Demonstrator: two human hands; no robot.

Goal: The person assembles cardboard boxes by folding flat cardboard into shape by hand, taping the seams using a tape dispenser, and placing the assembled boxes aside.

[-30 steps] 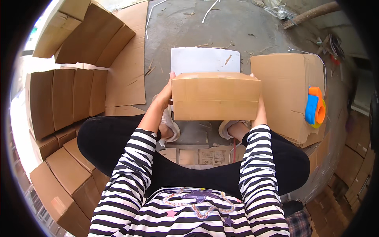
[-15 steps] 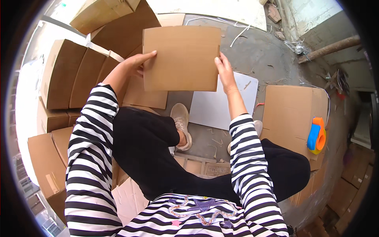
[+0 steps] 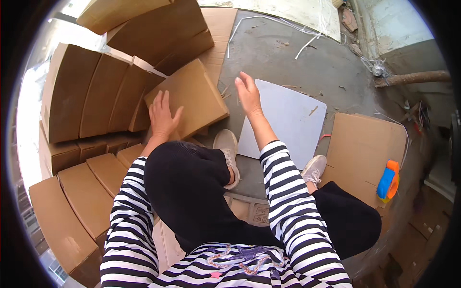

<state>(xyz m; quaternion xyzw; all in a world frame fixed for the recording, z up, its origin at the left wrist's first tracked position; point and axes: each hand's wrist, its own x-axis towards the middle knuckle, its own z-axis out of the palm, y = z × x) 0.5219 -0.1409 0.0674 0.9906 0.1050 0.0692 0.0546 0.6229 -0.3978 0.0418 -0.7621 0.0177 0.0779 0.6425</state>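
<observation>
A brown cardboard box (image 3: pixel 194 98) lies tilted beside the stacked boxes on my left. Against its near left side rests my left hand (image 3: pixel 163 114), fingers spread and not wrapped round anything. My right hand (image 3: pixel 248 95) hovers in the air to the right of the box, apart from it, with its fingers stretched out and nothing in them. Beneath and beyond that hand, a white square board (image 3: pixel 288 122) lies on the grey floor with a small brown scrap on it.
Rows of cardboard boxes (image 3: pixel 72 96) stand stacked along the left. Flattened cardboard (image 3: pixel 360 149) lies on the right, bearing a blue and orange tape dispenser (image 3: pixel 388 181). White strapping (image 3: pixel 307 45) trails across the far floor (image 3: pixel 269 53). A wooden pole (image 3: pixel 413 78) juts in at the right.
The box was held up between both hands and now sits down at the left by the stack. My right hand has let go and moved left; my left hand has opened against the box.
</observation>
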